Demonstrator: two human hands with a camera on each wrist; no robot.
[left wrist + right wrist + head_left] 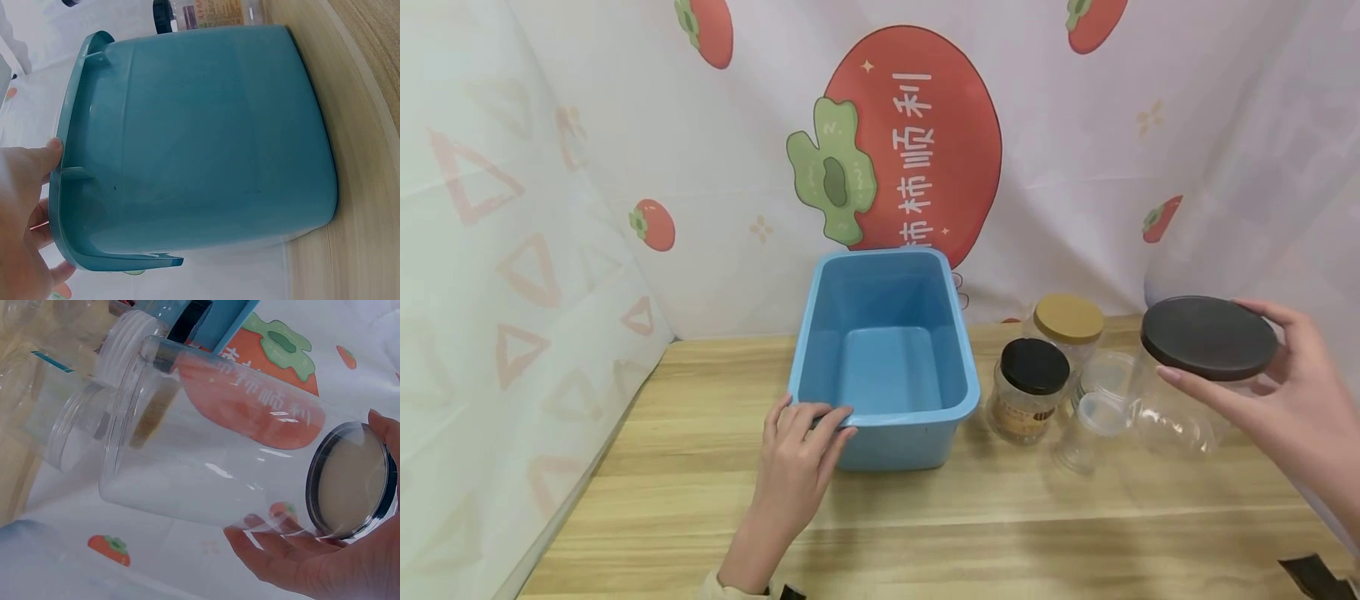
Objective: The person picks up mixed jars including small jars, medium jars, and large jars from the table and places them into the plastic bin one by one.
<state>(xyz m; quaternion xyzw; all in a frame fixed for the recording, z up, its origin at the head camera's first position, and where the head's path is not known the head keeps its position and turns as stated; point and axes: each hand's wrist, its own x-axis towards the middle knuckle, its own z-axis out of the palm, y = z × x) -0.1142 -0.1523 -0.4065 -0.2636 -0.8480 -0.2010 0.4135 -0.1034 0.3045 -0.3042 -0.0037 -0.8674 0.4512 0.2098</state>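
My left hand (801,454) grips the near rim of a blue plastic bin (887,446), near its left corner. In the left wrist view the thumb presses the outer side of the rim, and the other fingers reach over to the inside. My right hand (1300,392) holds a large clear jar (212,450) with a black lid (1210,337) around its top. That jar looks raised above the wooden table, upright in the head view. Its contents appear to be nothing but air. Seen from above, the inside of the bin is bare.
Several clear containers stand between the bin and my right hand: a black-lidded jar with a label (1030,392), a gold-lidded jar (1069,321) and a small white-capped bottle (1093,429). The wooden table (700,500) meets a tomato-printed cloth (737,275) at the back.
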